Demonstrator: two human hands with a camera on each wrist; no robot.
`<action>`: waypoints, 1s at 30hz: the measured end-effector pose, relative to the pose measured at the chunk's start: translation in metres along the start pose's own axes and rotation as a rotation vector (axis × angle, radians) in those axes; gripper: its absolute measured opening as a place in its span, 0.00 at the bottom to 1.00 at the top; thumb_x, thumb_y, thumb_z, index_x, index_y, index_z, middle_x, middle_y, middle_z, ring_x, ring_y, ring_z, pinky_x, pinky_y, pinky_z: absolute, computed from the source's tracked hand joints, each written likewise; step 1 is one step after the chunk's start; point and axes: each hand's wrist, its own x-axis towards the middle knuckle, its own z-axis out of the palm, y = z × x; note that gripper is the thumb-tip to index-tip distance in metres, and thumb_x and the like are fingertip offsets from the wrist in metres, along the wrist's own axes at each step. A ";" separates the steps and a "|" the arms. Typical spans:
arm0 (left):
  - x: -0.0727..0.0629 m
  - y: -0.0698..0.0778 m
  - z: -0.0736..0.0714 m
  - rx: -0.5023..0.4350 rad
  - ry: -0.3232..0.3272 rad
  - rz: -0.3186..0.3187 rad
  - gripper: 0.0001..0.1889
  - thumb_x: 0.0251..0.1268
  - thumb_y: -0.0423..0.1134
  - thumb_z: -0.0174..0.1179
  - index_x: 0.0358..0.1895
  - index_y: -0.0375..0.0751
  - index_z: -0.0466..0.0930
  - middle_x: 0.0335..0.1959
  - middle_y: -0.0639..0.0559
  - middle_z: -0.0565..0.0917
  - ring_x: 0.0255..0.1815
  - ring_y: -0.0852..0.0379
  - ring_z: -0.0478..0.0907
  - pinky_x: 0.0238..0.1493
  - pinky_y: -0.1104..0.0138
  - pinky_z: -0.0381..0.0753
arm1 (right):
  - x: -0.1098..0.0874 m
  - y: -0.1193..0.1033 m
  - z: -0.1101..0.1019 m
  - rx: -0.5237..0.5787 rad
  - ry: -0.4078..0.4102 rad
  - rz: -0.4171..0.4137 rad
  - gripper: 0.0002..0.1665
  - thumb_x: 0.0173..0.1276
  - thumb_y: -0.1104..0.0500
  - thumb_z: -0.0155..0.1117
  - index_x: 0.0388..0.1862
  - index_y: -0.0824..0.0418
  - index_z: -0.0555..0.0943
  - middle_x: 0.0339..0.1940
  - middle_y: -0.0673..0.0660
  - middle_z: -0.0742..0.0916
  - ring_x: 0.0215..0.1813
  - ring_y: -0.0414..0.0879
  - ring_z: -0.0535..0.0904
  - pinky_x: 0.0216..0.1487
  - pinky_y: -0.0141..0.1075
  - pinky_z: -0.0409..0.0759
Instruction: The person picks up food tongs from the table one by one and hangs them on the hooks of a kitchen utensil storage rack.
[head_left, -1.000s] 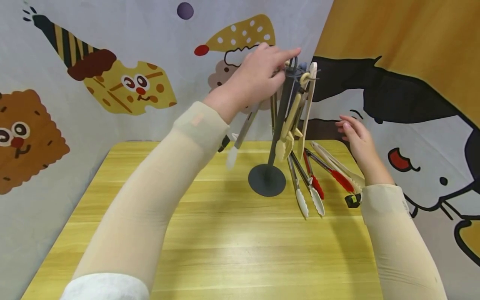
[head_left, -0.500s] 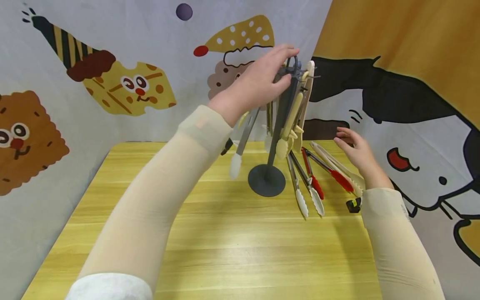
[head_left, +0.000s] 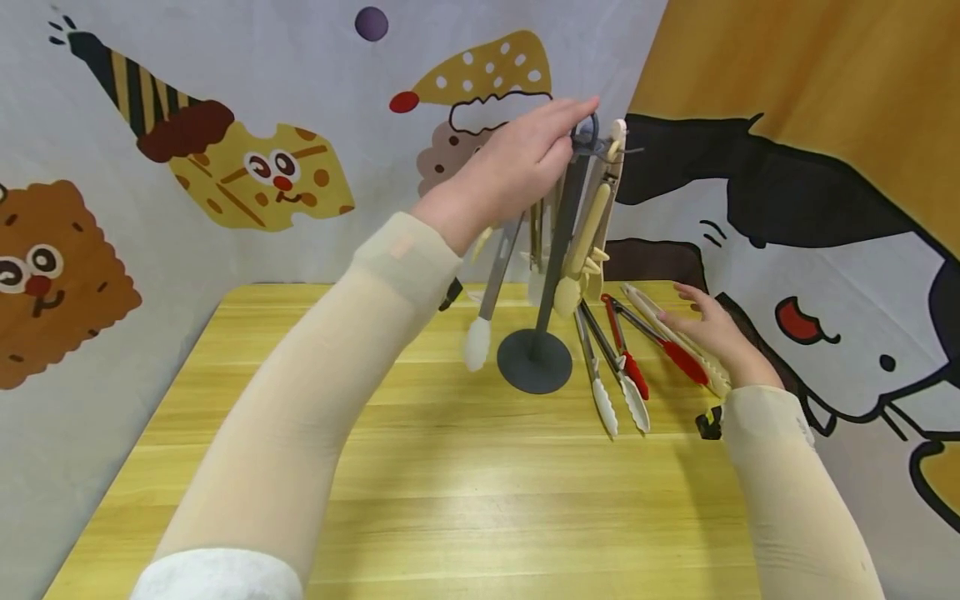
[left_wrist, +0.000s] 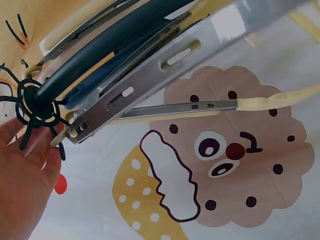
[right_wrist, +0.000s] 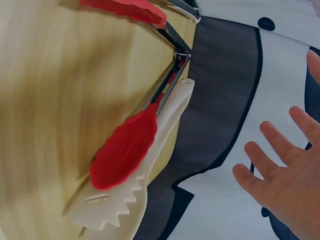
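My left hand (head_left: pixel 521 158) is at the top of a dark rotating stand (head_left: pixel 535 361), its fingers lying among the hooks of the ring (left_wrist: pixel 37 106). Several tongs hang from these hooks, among them steel tongs with a white tip (head_left: pixel 477 343) and pale yellow tongs (head_left: pixel 587 237). My right hand (head_left: pixel 720 342), fingers spread and holding nothing, is over the right table edge. Close to it lie red-tipped tongs (right_wrist: pixel 125 150), which overlap beige tongs (right_wrist: pixel 102 207) with a toothed end.
Steel tongs with white tips (head_left: pixel 633 404) and smaller red tongs (head_left: pixel 633 371) lie right of the stand's base on the wooden table (head_left: pixel 465 492). A patterned cloth (head_left: pixel 187 50) hangs behind the table.
The hanging tongs have turned about the stand, the white-tipped one swinging right and nearer. My left hand stays at the ring. My right hand has come down towards the beige tongs.
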 end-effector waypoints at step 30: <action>0.002 0.002 0.004 0.198 0.045 0.011 0.31 0.73 0.52 0.40 0.76 0.60 0.44 0.74 0.61 0.56 0.75 0.61 0.51 0.75 0.64 0.47 | 0.001 0.019 0.045 -0.313 -0.242 0.083 0.64 0.59 0.27 0.55 0.77 0.61 0.39 0.74 0.75 0.45 0.72 0.74 0.39 0.64 0.70 0.45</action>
